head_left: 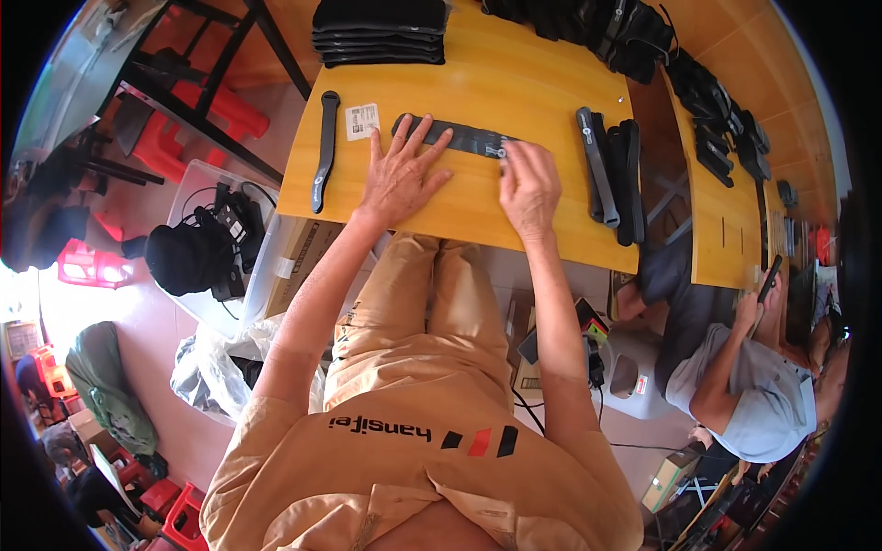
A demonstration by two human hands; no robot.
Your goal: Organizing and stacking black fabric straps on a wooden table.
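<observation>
A flat black strap (469, 140) with a small white print lies across the yellow table (441, 87) in front of me. My left hand (404, 174) rests on its left part, fingers spread and open. At the strap's right end my right hand (530, 184) has its fingertips pinched together by the print; whatever they pinch is hidden. Another black strap (324, 151) lies lengthwise to the left of my left hand, beside a white printed label sheet (362, 121). To the right of my right hand, several black straps (611, 174) lie side by side.
A stack of folded black pieces (379, 32) stands at the table's far left, and black bundles (597, 37) lie along the far right. A white bin (207, 184) with black items is on the left. At right, a seated person (744, 386) holds a dark object.
</observation>
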